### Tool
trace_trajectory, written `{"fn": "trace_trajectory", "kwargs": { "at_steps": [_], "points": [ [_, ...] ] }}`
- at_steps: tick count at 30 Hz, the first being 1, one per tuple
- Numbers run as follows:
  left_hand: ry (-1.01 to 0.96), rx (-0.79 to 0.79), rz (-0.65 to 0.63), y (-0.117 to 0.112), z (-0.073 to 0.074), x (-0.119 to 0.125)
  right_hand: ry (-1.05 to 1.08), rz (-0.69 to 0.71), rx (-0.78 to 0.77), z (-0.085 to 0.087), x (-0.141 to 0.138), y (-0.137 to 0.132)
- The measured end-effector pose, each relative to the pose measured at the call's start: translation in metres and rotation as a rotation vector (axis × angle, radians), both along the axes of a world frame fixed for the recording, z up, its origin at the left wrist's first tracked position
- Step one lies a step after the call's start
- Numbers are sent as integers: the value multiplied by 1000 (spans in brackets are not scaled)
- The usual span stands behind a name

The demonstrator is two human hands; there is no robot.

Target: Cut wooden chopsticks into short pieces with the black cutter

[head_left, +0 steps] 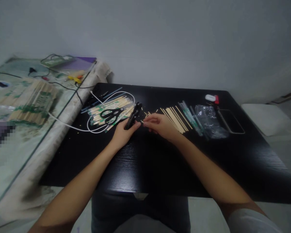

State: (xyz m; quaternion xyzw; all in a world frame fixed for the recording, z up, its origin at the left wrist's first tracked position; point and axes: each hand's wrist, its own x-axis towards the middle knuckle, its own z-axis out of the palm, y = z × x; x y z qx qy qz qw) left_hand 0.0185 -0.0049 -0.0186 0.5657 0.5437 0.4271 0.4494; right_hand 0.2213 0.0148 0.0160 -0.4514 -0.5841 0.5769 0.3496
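Observation:
My left hand (pixel 123 134) is closed around a black plier-like tool (pixel 134 116), its head pointing up and away from me. Close beside it, my right hand (pixel 158 124) pinches a small pale piece of stick (pixel 142 121) between thumb and fingers. Short cut bits of stick (pixel 149 114) lie on the black table just beyond both hands. A row of bare wooden sticks (pixel 176 118) rests to the right, partly behind my right hand. Black-handled scissors (pixel 111 114) lie on a pack of wrapped chopsticks (pixel 118 103) to the left.
Empty plastic wrappers (pixel 189 115), a crumpled clear bag (pixel 208 121), a phone (pixel 231 121) and a white earbud case (pixel 210 98) are at the right. A white cable (pixel 70 125) loops across the left side. Bundled chopsticks (pixel 36 102) lie on the neighbouring surface.

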Motion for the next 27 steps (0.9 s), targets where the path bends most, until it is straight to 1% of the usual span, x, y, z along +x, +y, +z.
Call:
{"fn": "trace_trajectory", "kwargs": {
  "at_steps": [4,9,12,14,15,16,19,21,23,27],
  "points": [
    [-158,-93,-14,-2,3,2,-12,36,-10,-3,-6,-4],
    [-200,-124,14,-1,4,3,-19,50,4,-12,-9,-5],
    [-238,-139,48,0,3,3,-51,95,44,-13,-3,1],
    [-259,-141,82,2,2,3,-130,124,84,-10,7,7],
    [-264,-139,92,4,1,3,-189,116,105,-8,13,10],
    [-266,-135,95,5,0,2,-257,74,130,-5,20,14],
    [-249,-123,95,6,-4,1,-490,-117,211,1,39,24],
    [-226,-121,95,6,-6,1,-647,-172,258,2,46,28],
    [-202,-120,92,5,-7,1,-764,-177,290,0,47,29],
    [-160,-120,83,5,-7,1,-882,-133,302,-8,38,26]
  ]
}}
